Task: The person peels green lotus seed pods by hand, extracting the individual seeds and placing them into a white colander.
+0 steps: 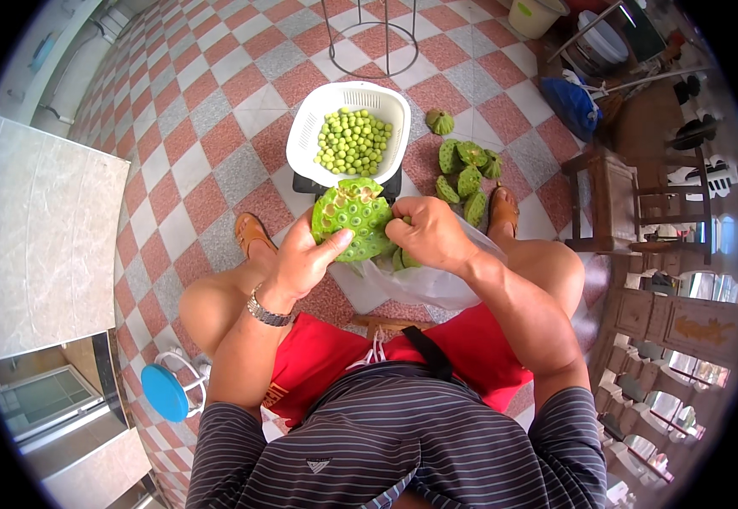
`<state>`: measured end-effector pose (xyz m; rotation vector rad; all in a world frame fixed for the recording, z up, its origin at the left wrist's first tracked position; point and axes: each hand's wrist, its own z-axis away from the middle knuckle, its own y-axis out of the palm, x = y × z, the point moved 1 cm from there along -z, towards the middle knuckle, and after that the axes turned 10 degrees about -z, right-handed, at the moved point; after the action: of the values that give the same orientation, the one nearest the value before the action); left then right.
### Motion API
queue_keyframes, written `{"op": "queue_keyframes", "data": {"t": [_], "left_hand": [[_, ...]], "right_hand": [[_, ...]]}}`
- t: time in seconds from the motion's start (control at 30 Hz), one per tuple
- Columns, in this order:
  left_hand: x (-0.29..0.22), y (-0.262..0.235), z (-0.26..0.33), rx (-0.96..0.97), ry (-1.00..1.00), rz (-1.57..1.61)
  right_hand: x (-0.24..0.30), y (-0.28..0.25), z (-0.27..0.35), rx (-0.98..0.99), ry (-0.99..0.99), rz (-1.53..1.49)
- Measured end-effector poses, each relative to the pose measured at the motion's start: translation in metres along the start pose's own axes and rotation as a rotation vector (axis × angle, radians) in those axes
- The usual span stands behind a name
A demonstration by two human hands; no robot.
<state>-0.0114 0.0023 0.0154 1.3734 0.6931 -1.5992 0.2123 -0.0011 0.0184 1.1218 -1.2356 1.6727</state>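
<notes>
- Left hand (301, 263) gripped lotus pod (353, 219); right hand (430, 231) pinched shut at its 3 o'clock edge.
- Step looked like seed extraction; next, I judged: drop seeds into white basket (309, 127) at 12.

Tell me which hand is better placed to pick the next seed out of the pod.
Right, probably. The right hand already has its fingertips at the edge of the green lotus pod, while the left hand grips the pod from below with its thumb across it, steadying it in front of the white basket of seeds.
</notes>
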Motion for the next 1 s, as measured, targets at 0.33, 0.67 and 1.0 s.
{"op": "queue_keyframes", "data": {"t": [0.33, 0.67, 1.0], "left_hand": [[0.004, -0.004, 0.006, 0.202, -0.12, 0.464], [0.009, 0.001, 0.0, 0.211, -0.06, 0.516], [0.011, 0.001, -0.001, 0.12, -0.045, 0.448]], "right_hand": [[0.005, -0.004, 0.008, 0.101, 0.172, -0.617], [-0.011, -0.006, -0.003, 0.147, 0.362, -0.954], [0.001, 0.009, 0.003, -0.138, -0.097, -0.304]]}}
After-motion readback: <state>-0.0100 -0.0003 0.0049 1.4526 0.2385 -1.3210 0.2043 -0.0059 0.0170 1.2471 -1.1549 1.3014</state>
